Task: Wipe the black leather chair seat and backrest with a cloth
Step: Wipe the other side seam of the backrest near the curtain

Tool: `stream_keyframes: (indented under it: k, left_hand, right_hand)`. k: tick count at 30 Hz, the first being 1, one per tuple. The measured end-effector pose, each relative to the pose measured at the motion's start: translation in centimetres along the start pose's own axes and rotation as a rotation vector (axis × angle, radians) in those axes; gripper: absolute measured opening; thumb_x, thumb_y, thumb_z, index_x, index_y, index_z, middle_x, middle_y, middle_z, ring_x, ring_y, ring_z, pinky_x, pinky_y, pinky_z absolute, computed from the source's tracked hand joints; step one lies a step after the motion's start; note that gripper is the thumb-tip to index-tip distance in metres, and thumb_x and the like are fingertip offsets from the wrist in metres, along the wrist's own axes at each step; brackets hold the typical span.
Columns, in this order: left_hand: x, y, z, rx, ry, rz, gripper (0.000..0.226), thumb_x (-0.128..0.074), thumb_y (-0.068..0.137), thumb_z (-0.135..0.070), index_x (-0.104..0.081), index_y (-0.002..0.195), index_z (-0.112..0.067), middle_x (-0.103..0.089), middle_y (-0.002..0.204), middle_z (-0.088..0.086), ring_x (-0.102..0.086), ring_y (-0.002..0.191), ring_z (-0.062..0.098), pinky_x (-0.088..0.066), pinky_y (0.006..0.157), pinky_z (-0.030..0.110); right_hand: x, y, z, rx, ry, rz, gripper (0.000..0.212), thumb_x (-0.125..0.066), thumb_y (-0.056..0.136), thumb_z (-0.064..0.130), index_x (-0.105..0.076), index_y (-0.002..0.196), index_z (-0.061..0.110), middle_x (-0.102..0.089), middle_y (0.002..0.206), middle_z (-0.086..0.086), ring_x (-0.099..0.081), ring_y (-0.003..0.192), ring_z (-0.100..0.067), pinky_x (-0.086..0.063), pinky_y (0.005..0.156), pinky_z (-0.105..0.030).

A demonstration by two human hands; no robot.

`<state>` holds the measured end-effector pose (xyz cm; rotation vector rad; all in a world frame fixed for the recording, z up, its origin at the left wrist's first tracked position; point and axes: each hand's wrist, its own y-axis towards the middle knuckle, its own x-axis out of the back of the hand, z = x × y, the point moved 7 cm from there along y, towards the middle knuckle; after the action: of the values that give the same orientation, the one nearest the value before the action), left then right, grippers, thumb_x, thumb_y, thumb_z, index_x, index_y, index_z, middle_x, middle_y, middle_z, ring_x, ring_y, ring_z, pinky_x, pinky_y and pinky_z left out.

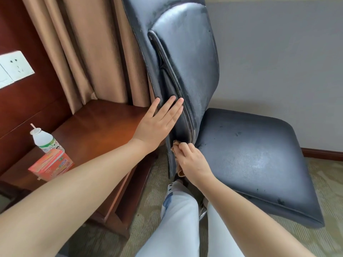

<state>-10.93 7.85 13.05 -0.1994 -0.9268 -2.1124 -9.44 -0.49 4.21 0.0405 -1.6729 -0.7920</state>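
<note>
- Chair backrest [189, 58] — stands upright, long axis vertical, just beyond the left hand [157, 125], which lies flat with straight fingers against its side edge.
- Right hand [191, 162] clutches the cloth [176, 156] at the backrest's lower edge, beside the seat [250, 160].
- Seat juts out right of the right hand.
- Progress: mid-task, by the look — smears show on both surfaces; seat likely left.

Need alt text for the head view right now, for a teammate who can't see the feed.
A person's right hand presses a tan cloth against the lower side edge of a black leather chair's backrest, while the left hand rests flat on that edge. The seat is bare; a bottle stands on the desk.
</note>
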Motion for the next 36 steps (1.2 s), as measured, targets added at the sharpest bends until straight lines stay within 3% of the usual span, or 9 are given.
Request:
stream_keyframes:
  k: [3, 7, 15, 21, 24, 27, 30, 32, 36]
  left_hand:
    - [0.1, -0.1, -0.1, -0.010, -0.008, -0.014, 0.052, -0.016, 0.099, -0.004, -0.015, 0.151, -0.003, -0.018, 0.158, 0.010, -0.024, 0.144, 0.028, -0.010, 0.115, 0.051]
    - [0.0, -0.1, -1.0, -0.078, -0.010, -0.010, 0.053, -0.008, 0.099, -0.002, -0.010, 0.152, -0.005, -0.011, 0.159, 0.008, -0.019, 0.144, 0.027, -0.009, 0.112, 0.058]
    - [-0.2, 0.1, -1.3, 0.021, -0.042, -0.043, 0.053, -0.002, 0.100, 0.000, -0.025, 0.147, -0.008, -0.035, 0.153, 0.002, -0.037, 0.139, 0.022, -0.021, 0.111, 0.054]
    - [-0.6, -0.3, -1.4, 0.019, -0.032, 0.049, 0.062, 0.002, 0.091, 0.005, -0.015, 0.149, -0.007, -0.026, 0.157, 0.004, -0.031, 0.142, 0.027, -0.025, 0.113, 0.049]
    - [-1.0, -0.3, -1.2, -0.015, -0.028, 0.106, 0.068, -0.028, 0.086, -0.005, -0.006, 0.150, -0.007, -0.017, 0.160, 0.005, -0.024, 0.145, 0.028, -0.020, 0.115, 0.050]
    - [-1.0, -0.1, -1.3, -0.020, -0.019, 0.118, 0.072, -0.037, 0.084, -0.012, -0.008, 0.150, -0.006, -0.018, 0.159, 0.008, -0.024, 0.144, 0.030, -0.020, 0.115, 0.049]
    - [-1.2, 0.0, -1.1, -0.018, -0.038, 0.063, 0.071, -0.044, 0.086, -0.010, -0.013, 0.150, -0.005, -0.021, 0.158, 0.010, -0.027, 0.143, 0.032, -0.018, 0.116, 0.047]
    - [-1.4, -0.1, -0.9, -0.032, -0.037, 0.044, 0.072, -0.048, 0.088, -0.011, -0.014, 0.151, -0.005, -0.018, 0.158, 0.011, -0.025, 0.143, 0.032, -0.017, 0.116, 0.046]
    - [-1.2, 0.2, -0.8, -0.064, -0.030, -0.004, 0.065, -0.048, 0.093, -0.014, -0.018, 0.150, -0.003, -0.017, 0.155, 0.014, -0.024, 0.139, 0.034, -0.022, 0.116, 0.045]
  right_hand:
    - [0.6, 0.2, -0.3, -0.020, 0.033, -0.099, 0.048, -0.070, 0.072, 0.005, -0.059, 0.118, -0.003, -0.052, 0.099, -0.011, -0.054, 0.074, -0.026, -0.055, 0.068, -0.034]
    - [-1.2, 0.0, -0.1, -0.111, 0.090, -0.021, 0.065, -0.083, 0.051, 0.002, -0.063, 0.113, -0.005, -0.041, 0.102, -0.009, -0.053, 0.070, -0.025, -0.054, 0.064, -0.030]
    - [-3.2, 0.8, -1.2, -0.136, 0.131, 0.053, 0.060, -0.078, 0.056, -0.002, -0.064, 0.114, 0.001, -0.043, 0.101, -0.005, -0.051, 0.069, -0.024, -0.053, 0.055, -0.029]
    - [-3.4, 0.9, -1.7, -0.123, 0.033, 0.420, 0.049, -0.057, 0.085, 0.005, -0.047, 0.133, 0.010, -0.041, 0.123, -0.007, -0.042, 0.103, -0.025, -0.045, 0.077, -0.032]
    - [-1.9, -0.2, -1.9, -0.114, 0.013, 0.322, 0.058, -0.076, 0.069, 0.008, -0.056, 0.123, 0.007, -0.048, 0.115, -0.007, -0.049, 0.094, -0.024, -0.048, 0.069, -0.029]
    - [-0.2, -0.8, -2.7, -0.085, 0.077, 0.064, 0.067, -0.089, 0.045, 0.009, -0.064, 0.107, 0.004, -0.057, 0.097, -0.010, -0.055, 0.075, -0.024, -0.052, 0.053, -0.028]
    - [2.1, 0.1, -3.3, -0.152, 0.205, -0.117, 0.059, -0.080, 0.067, 0.004, -0.054, 0.120, 0.002, -0.055, 0.101, -0.010, -0.054, 0.083, -0.023, -0.057, 0.061, -0.034]
    - [2.8, 0.3, -4.6, -0.430, 0.432, -0.231, 0.044, -0.063, 0.088, 0.008, -0.048, 0.130, 0.004, -0.046, 0.104, 0.000, -0.045, 0.089, -0.009, -0.054, 0.074, -0.029]
    - [2.8, 0.7, -4.8, -0.662, 0.562, -0.359, 0.049, -0.056, 0.092, 0.009, -0.043, 0.139, 0.001, -0.047, 0.111, -0.011, -0.047, 0.094, -0.014, -0.045, 0.081, -0.020]
